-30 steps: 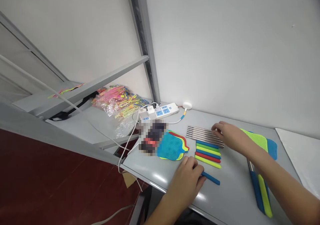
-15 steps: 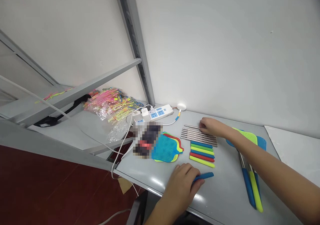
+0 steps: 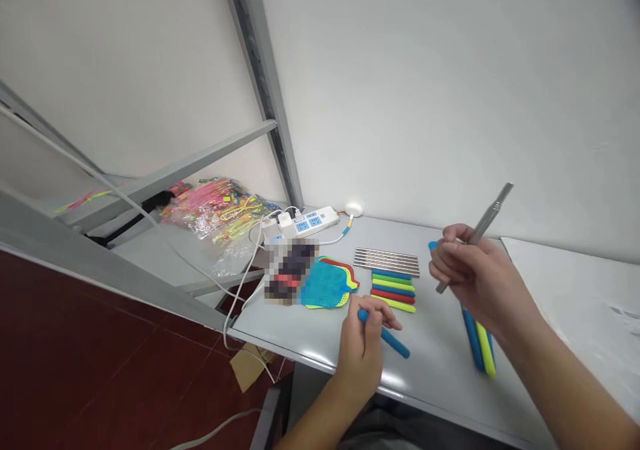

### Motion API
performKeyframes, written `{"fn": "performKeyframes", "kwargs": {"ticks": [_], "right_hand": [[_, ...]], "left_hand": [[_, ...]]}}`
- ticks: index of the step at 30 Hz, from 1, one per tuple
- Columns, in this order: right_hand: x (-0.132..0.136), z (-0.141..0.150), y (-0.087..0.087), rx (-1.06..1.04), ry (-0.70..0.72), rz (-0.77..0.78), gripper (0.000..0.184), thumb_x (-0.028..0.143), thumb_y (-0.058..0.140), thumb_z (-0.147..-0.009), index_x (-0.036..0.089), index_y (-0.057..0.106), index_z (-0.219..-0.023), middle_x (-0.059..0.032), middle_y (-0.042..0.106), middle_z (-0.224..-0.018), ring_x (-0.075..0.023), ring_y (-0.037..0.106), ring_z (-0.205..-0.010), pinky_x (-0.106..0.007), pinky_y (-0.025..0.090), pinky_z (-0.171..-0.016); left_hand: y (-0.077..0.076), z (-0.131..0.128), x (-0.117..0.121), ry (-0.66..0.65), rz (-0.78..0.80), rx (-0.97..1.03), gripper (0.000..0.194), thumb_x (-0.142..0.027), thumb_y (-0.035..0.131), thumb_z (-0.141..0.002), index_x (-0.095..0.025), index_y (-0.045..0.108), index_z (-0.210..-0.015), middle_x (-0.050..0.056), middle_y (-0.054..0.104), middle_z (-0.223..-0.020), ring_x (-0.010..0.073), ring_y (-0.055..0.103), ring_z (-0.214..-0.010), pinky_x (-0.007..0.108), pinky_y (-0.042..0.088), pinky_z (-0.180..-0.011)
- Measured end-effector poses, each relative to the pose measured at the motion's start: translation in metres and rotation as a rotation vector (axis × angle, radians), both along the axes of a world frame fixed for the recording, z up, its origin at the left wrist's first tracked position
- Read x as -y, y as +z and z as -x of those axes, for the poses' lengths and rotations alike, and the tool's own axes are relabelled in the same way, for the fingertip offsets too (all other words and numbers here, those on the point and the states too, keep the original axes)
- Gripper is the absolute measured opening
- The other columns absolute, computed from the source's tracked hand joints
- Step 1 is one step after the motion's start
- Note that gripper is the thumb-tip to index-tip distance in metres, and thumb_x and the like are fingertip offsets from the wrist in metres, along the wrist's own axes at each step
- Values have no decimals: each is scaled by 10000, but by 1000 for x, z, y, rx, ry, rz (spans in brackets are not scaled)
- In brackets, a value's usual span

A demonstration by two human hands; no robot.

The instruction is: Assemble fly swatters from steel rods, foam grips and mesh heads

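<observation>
My left hand (image 3: 364, 343) grips a blue handle sleeve (image 3: 397, 344) above the front of the grey table. Raised over the right side, my right hand (image 3: 473, 267) is closed around a silver metal rod (image 3: 493, 213), held tilted. Between the hands lie a row of metal rods (image 3: 386, 261) and, just in front of it, several coloured handle sleeves (image 3: 393, 291) in blue, green, yellow and red. Left of them is a stack of perforated fly swatter heads (image 3: 327, 285), a blue one on top. Swatters with blue and yellow handles (image 3: 481, 343) lie partly hidden under my right arm.
A white power strip (image 3: 313, 222) with plugs and cables stands at the back left, by a round white device (image 3: 353, 209). A blurred-out object (image 3: 293, 273) lies beside the swatter heads. Bagged colourful items (image 3: 220, 210) fill the shelf left of the metal post (image 3: 275, 90). White sheeting (image 3: 575, 290) covers the right.
My right hand has lifted a metal rod from the row and moved right and towards me. My left hand has turned the blue handle sleeve, whose free end now points down to the right.
</observation>
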State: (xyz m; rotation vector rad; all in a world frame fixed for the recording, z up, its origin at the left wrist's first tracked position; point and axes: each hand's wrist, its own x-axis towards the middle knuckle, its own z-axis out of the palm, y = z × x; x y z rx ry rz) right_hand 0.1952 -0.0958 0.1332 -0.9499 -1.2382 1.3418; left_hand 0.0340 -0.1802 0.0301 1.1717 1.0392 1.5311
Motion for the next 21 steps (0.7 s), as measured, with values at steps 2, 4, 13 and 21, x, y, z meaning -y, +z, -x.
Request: {"fn": "performKeyframes", "kwargs": {"ticks": [2,4,13,21], "right_hand": [[29,9,5,-220,1,34,44,224,529,-867,262,509,-858,108,147,-524,-94,166,-437,-219,300,-439],[52,15,6,-357,-19,55,66,203,508,-864,267,523,-864,109,110,-508,-97,114,-429,-211,267,-414],[114,14,-16,-468,-265,-159,249,273,354,-918,274,553,-768,80,156,-475,-126,234,-415,-253,375,-492],[144,4,-51,-228,-493,-285,617,515,182,-991,236,677,-750,-4,436,-561,-195,542,-599,-353,479,-599]], "left_hand": [[-1,-9,7,-77,22,68,274,-455,330,-1022,-218,429,-927,3,572,-784,144,585,-688,310,479,-686],[-4,-14,17,-108,26,36,292,-483,365,-1009,-219,429,-903,-27,508,-705,127,514,-630,283,439,-644],[34,-24,30,-210,233,675,351,-465,520,-957,-215,381,-753,-58,371,-652,87,370,-531,235,368,-549],[73,-44,21,-50,323,1173,345,-356,339,-1039,-184,472,-770,-8,506,-746,105,549,-643,257,487,-657]]}}
